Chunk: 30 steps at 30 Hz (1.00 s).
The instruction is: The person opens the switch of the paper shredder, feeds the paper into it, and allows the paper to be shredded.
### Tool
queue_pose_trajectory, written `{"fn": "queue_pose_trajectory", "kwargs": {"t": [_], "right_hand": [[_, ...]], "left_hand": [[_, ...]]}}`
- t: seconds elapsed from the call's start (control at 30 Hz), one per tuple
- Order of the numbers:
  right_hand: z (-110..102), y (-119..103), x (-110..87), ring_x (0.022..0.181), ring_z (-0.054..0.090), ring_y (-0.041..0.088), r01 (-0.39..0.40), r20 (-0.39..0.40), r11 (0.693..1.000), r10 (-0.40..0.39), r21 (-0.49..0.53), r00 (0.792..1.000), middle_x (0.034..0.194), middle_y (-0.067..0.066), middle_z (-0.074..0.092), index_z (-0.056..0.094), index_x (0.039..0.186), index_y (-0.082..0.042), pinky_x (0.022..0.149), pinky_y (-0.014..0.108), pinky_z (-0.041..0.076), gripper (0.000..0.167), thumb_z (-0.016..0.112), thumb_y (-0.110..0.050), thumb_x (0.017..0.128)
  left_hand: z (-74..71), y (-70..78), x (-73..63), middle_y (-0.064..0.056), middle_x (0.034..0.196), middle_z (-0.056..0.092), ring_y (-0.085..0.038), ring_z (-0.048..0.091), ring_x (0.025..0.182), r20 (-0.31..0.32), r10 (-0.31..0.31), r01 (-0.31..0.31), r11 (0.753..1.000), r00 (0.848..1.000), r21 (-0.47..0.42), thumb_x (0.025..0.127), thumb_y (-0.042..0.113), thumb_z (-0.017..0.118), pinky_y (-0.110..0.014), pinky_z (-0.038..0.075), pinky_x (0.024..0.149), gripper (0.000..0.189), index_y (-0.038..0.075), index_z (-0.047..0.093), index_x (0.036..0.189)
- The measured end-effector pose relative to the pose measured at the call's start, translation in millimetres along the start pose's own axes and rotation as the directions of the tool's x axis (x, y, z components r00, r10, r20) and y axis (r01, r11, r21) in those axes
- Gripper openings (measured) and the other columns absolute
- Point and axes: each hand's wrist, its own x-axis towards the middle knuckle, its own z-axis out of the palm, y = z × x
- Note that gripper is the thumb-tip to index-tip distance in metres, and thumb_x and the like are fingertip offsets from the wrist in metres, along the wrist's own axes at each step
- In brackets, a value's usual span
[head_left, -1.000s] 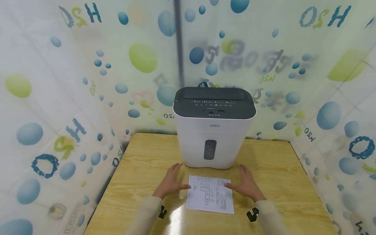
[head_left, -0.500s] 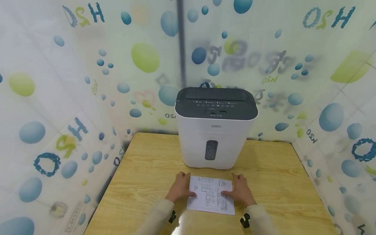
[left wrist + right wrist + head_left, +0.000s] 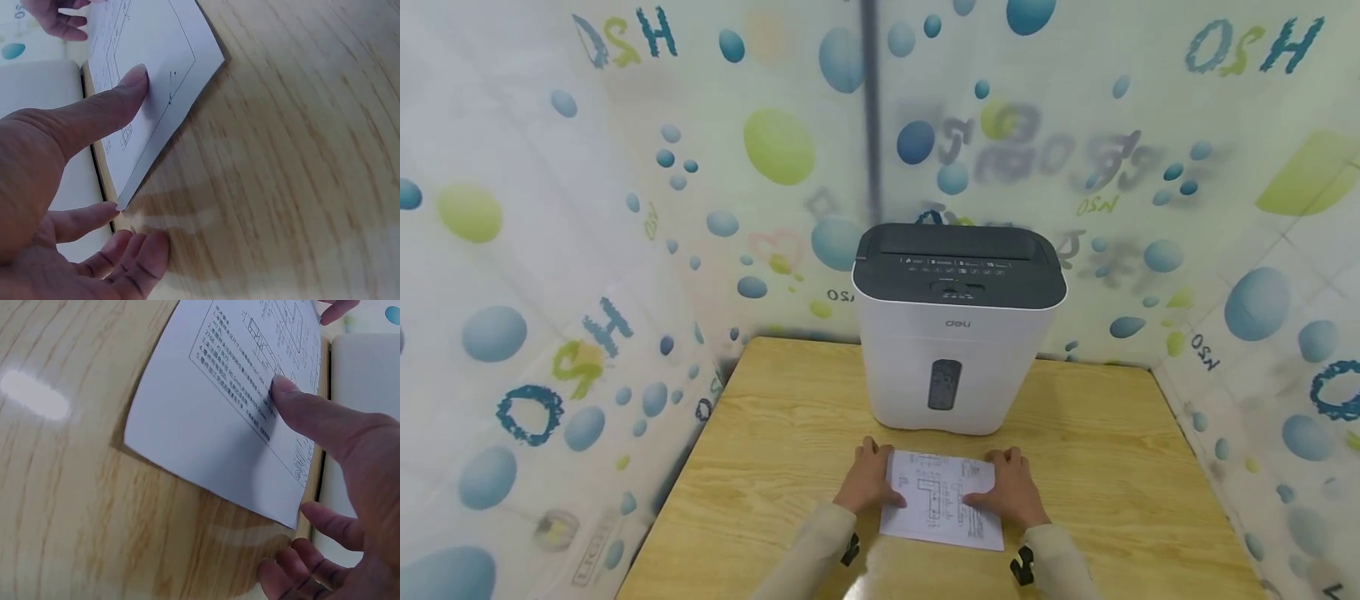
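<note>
A white sheet of paper printed with a technical drawing lies on the wooden table in front of a paper shredder. My left hand is at its left edge. In the left wrist view the straight thumb lies over the sheet and the index fingertip touches a far corner. My right hand mirrors this at the right edge, its thumb over the printed text and its index finger by the other far corner. The remaining fingers of both hands are bent beside the sheet, outside its edges.
The shredder, with a dark top and white body, stands upright just beyond the paper. The wooden table extends to both sides. Patterned curtain-like walls surround its back and sides.
Both hands have come inward and nearer the body from outside the paper to its left and right edges, thumbs now over it. The view has shifted slightly; the paper lies in place.
</note>
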Motion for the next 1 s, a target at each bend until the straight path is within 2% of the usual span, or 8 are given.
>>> {"fn": "queue_pose_trajectory", "kwargs": {"t": [0.23,0.43,0.57,0.63,0.73,0.83,0.93,1.0], "right_hand": [[-1,0,-0.2,0.109,0.049,0.036,0.012,-0.010,1.000,-0.012,0.011,1.000,0.122,0.020,0.048,0.062,0.122,-0.004,0.092,0.055,0.053,0.083,0.097,-0.047,0.061],[-2,-3,-1.7,0.105,0.048,0.035,0.024,-0.016,0.999,-0.023,0.024,1.000,0.118,0.017,0.048,0.063,0.111,-0.006,0.089,0.052,0.053,0.073,0.098,-0.046,0.061],[-2,-2,-1.1,0.105,0.050,0.034,0.029,-0.029,0.999,-0.028,0.028,0.999,0.116,0.016,0.049,0.061,0.115,-0.002,0.090,0.052,0.053,0.078,0.098,-0.044,0.061],[-1,-2,-1.4,0.108,0.053,0.036,0.030,-0.038,0.998,-0.028,0.049,0.999,0.120,0.018,0.052,0.058,0.123,0.001,0.094,0.054,0.052,0.084,0.098,-0.041,0.063],[-2,0,-1.3,0.117,0.056,0.041,0.026,-0.045,0.995,-0.022,0.096,0.999,0.130,0.024,0.055,0.052,0.135,0.003,0.101,0.058,0.050,0.091,0.098,-0.034,0.065],[-2,5,-0.8,0.112,0.061,0.036,0.005,-0.040,0.985,0.002,0.170,0.999,0.128,0.021,0.062,0.056,0.135,0.003,0.097,0.054,0.052,0.077,0.093,-0.026,0.073],[-4,10,-0.4,0.093,0.061,0.023,-0.020,-0.016,0.966,0.025,0.256,1.000,0.109,0.011,0.068,0.066,0.123,0.001,0.080,0.039,0.054,0.046,0.082,-0.021,0.086],[-5,14,0.0,0.084,0.057,0.017,-0.041,0.005,0.951,0.041,0.306,0.999,0.099,0.006,0.069,0.069,0.120,0.001,0.072,0.031,0.050,0.035,0.076,-0.021,0.092]], "left_hand": [[1.0,-5.9,9.1,-0.011,0.113,0.049,-0.023,0.048,0.096,-0.017,0.021,-0.022,0.996,1.000,-0.084,0.060,0.016,0.099,-0.039,0.051,0.082,0.074,0.003,0.057,0.120],[-2.8,-13.3,13.0,-0.005,0.090,0.065,-0.015,0.056,0.078,0.039,0.098,-0.087,0.972,0.994,-0.218,0.072,0.000,0.087,-0.030,0.050,0.070,0.044,0.004,0.061,0.107],[-2.2,-18.0,11.8,0.002,0.077,0.059,-0.009,0.051,0.071,0.058,0.158,-0.137,0.955,0.986,-0.262,0.075,-0.003,0.082,-0.022,0.045,0.063,0.022,0.006,0.067,0.089],[-1.7,-18.8,10.2,0.004,0.073,0.055,-0.007,0.049,0.069,0.057,0.183,-0.158,0.941,0.981,-0.298,0.076,-0.003,0.081,-0.020,0.042,0.061,0.018,0.007,0.067,0.081],[-0.7,-19.1,7.4,0.005,0.073,0.057,-0.006,0.048,0.068,0.036,0.214,-0.189,0.919,0.976,-0.345,0.076,-0.005,0.081,-0.019,0.040,0.060,0.018,0.008,0.069,0.078],[-0.4,-19.7,5.7,0.005,0.076,0.062,-0.005,0.049,0.068,0.021,0.214,-0.192,0.912,0.977,-0.363,0.077,-0.004,0.081,-0.019,0.042,0.060,0.017,0.011,0.073,0.080],[-1.4,-21.1,4.7,0.004,0.076,0.063,-0.006,0.052,0.069,0.030,0.200,-0.173,0.905,0.979,-0.390,0.079,-0.004,0.079,-0.020,0.045,0.060,0.016,0.010,0.072,0.080],[-2.1,-22.1,4.3,0.002,0.077,0.064,-0.007,0.053,0.069,0.038,0.183,-0.152,0.901,0.982,-0.406,0.083,-0.001,0.077,-0.021,0.046,0.060,0.012,0.009,0.071,0.081]]}}
